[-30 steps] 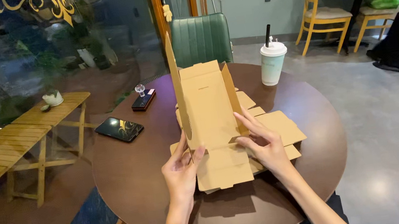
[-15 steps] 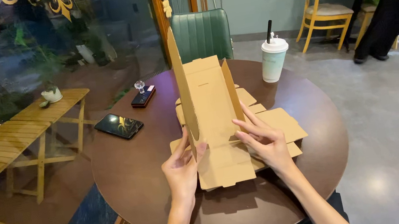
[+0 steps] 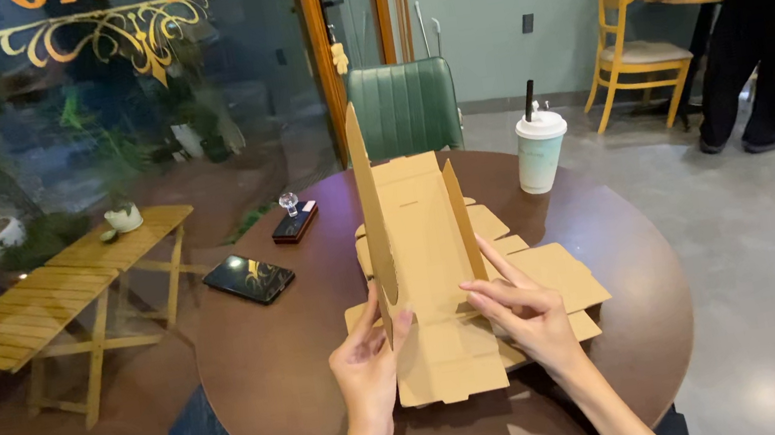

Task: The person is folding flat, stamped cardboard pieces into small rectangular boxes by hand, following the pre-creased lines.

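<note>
Both hands fold a flat cardboard box [image 3: 431, 272] on the round table [image 3: 270, 385]
Left hand [image 3: 368, 367] fingers pinch the raised side flap; right hand [image 3: 527, 314] fingers press open against the opposite flap

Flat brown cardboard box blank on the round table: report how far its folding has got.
Done: both long side walls of the flat brown cardboard box blank stand upright. In hand: the left hand pinches the left wall, the right hand braces the right. Left: the near flap lies flat; more flat cardboard blanks wait underneath.
</note>
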